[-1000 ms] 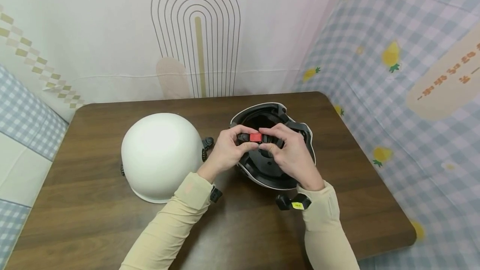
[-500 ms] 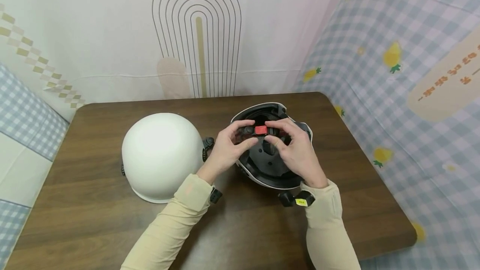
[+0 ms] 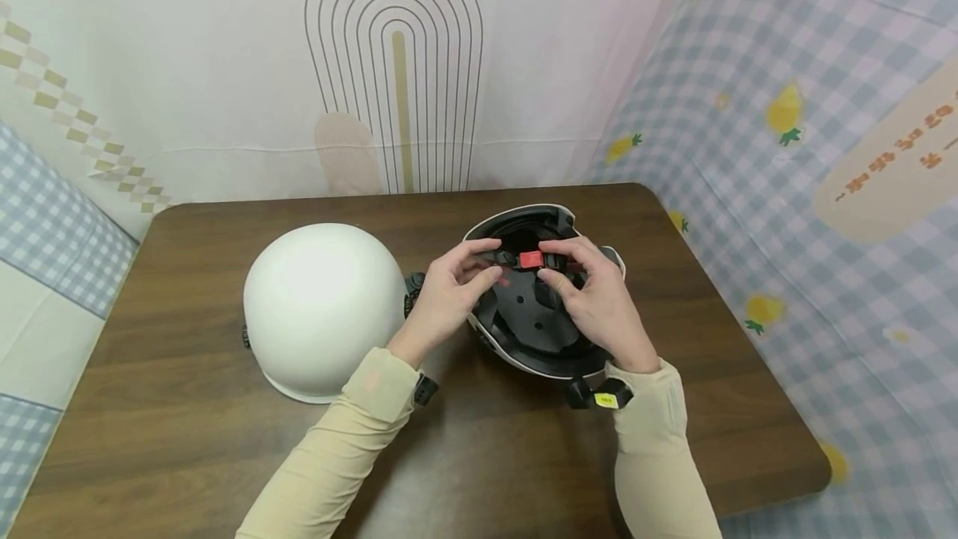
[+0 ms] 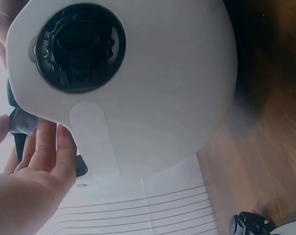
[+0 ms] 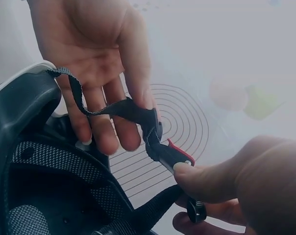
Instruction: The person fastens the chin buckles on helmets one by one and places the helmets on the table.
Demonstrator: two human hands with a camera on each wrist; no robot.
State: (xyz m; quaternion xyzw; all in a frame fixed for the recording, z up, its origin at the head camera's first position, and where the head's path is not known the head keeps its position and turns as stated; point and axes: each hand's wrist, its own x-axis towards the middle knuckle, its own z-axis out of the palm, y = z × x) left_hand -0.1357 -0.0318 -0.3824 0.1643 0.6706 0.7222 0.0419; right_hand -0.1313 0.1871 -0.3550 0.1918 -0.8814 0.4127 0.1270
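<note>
A white helmet (image 3: pixel 535 343) with a black lining lies upside down at the right of the table, its inside facing up. Over it, my right hand (image 3: pixel 602 306) pinches the red and black buckle (image 3: pixel 530 259) of the chin strap. My left hand (image 3: pixel 446 294) holds the black strap just left of the buckle between thumb and fingers. In the right wrist view the webbing strap (image 5: pixel 91 111) runs from the helmet's edge to the buckle. Whether the buckle's halves are joined, I cannot tell. A round black dial (image 4: pixel 81 47) sits on the shell in the left wrist view.
Another white helmet (image 3: pixel 322 310) stands dome up at the left, close to my left forearm. Both rest on a brown wooden table (image 3: pixel 479 456). Cloth hangs behind it, with a blue checked cloth (image 3: pixel 748 148) along the right side.
Both hands were close together round the buckle. The red buckle has moved right and slightly up with my right hand, and the gap between the hands is wider. The helmets stay about where they were.
</note>
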